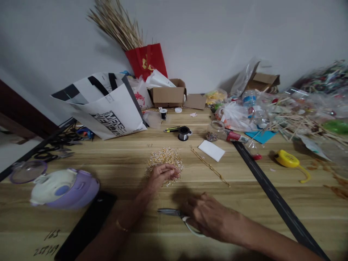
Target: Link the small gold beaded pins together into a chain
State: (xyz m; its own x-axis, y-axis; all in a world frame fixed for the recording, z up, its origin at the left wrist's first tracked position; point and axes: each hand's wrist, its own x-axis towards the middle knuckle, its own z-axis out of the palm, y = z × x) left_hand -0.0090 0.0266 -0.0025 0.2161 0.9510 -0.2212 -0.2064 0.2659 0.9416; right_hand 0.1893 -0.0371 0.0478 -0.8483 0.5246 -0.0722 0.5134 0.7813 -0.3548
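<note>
My left hand is at the front edge of a pile of small gold and clear beads, its fingers pinched together on something too small to make out. Lower and to the right, my right hand is over the handles of a pair of scissors, whose blades point left; its fingers are blurred, so I cannot tell whether they grip the handles. Right of the beads lies a gold chain, beside a white rectangular card. A spool of wire stands behind the pile.
A purple and white bottle and a black phone-like slab lie at the left. A large paper bag stands behind them. To the right are a glass jar, a yellow tape measure and heaped plastic bags.
</note>
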